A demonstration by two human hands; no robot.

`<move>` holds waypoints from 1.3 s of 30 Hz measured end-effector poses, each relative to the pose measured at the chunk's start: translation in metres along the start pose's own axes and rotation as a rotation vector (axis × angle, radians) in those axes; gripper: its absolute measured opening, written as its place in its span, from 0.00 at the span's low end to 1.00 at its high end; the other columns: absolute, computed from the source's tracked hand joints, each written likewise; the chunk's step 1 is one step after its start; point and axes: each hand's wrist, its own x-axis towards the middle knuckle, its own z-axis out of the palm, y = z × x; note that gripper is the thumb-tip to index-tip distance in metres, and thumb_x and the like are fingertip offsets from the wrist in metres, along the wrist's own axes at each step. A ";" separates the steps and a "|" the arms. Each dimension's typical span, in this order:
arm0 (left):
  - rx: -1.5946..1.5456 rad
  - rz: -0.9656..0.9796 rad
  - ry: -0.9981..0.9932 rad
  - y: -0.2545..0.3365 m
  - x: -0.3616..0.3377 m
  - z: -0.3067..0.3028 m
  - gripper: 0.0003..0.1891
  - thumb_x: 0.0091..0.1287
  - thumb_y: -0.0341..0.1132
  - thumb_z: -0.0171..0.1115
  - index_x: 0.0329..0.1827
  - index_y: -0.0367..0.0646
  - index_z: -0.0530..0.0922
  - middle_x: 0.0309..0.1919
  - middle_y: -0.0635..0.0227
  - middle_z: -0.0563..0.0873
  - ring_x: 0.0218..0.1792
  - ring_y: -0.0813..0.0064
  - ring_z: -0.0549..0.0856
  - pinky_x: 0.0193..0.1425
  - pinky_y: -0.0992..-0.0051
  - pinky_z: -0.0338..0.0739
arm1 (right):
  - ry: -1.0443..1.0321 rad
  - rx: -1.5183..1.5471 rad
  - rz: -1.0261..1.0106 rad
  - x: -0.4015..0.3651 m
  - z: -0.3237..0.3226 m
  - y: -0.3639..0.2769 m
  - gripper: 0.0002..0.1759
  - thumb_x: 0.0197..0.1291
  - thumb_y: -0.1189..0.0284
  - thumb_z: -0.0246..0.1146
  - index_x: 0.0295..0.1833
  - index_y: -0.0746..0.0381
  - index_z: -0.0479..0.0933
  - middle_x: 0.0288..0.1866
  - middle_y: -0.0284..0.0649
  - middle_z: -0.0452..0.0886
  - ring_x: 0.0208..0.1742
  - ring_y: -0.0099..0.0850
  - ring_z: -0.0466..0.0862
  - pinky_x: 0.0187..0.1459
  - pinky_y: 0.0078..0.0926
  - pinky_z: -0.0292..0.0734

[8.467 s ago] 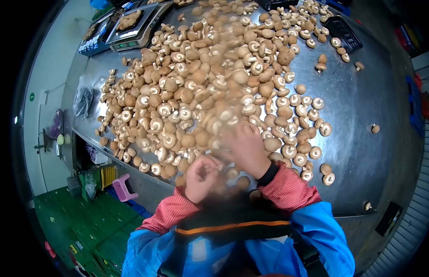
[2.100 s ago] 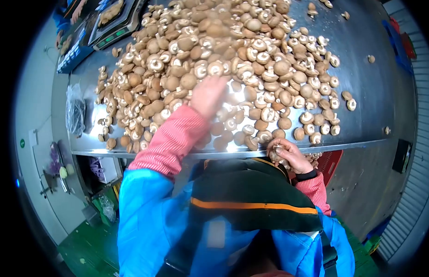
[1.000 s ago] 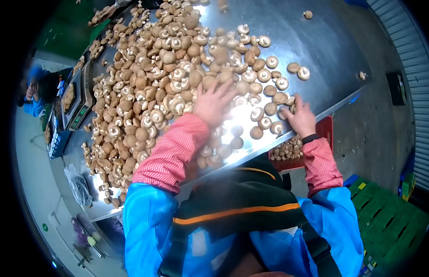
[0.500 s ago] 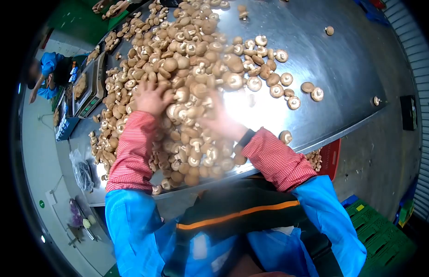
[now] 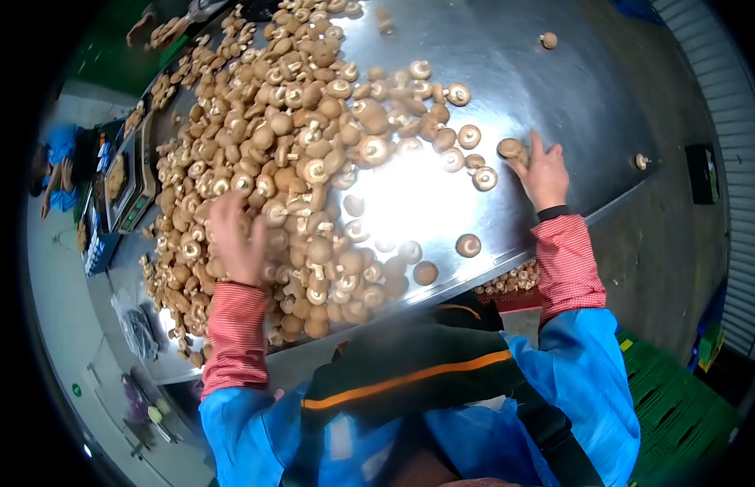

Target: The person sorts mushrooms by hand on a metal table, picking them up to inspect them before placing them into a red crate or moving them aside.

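Note:
A large heap of brown mushrooms (image 5: 280,130) covers the left and middle of the metal table (image 5: 548,97). My left hand (image 5: 236,239) is over the lower left part of the heap, slightly blurred, its fingers apart and nothing visibly held. Out on the right of the table, my right hand (image 5: 544,170) has its thumb and fingers around a brown mushroom (image 5: 511,148). Between the hands, a few loose mushrooms lie on the shiny metal, among them one near the front edge (image 5: 468,245).
Below the table's front edge is a red crate of mushrooms (image 5: 515,280). Green crates (image 5: 670,398) stand at lower right. A scale (image 5: 132,174) and plastic bag (image 5: 134,325) are at left. A co-worker in blue (image 5: 61,166) is beyond; another person's hands (image 5: 142,28) show at top left.
My right hand has moved right, away from the heap, to a mushroom on the table. My left hand has shifted left and down in view. The camera view has also shifted.

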 end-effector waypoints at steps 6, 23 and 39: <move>-0.424 0.290 -0.314 0.125 -0.034 0.018 0.30 0.54 0.36 0.74 0.63 0.47 0.79 0.62 0.56 0.79 0.64 0.49 0.77 0.65 0.50 0.71 | -0.449 0.569 -0.124 -0.048 -0.016 0.041 0.24 0.65 0.62 0.70 0.62 0.63 0.79 0.55 0.49 0.84 0.55 0.43 0.85 0.56 0.37 0.79; 0.062 0.442 -0.624 0.104 -0.064 0.052 0.33 0.59 0.62 0.71 0.64 0.55 0.82 0.72 0.64 0.72 0.74 0.55 0.67 0.78 0.40 0.56 | -0.411 0.582 0.266 0.009 0.016 -0.033 0.39 0.73 0.50 0.61 0.79 0.60 0.59 0.46 0.54 0.85 0.31 0.43 0.86 0.39 0.40 0.82; 0.116 0.071 -0.669 -0.041 0.003 0.010 0.35 0.55 0.44 0.78 0.69 0.64 0.77 0.77 0.70 0.69 0.81 0.61 0.62 0.76 0.22 0.51 | -0.507 1.094 -0.109 0.034 0.084 -0.277 0.45 0.75 0.54 0.62 0.84 0.67 0.49 0.82 0.57 0.60 0.82 0.45 0.62 0.79 0.35 0.57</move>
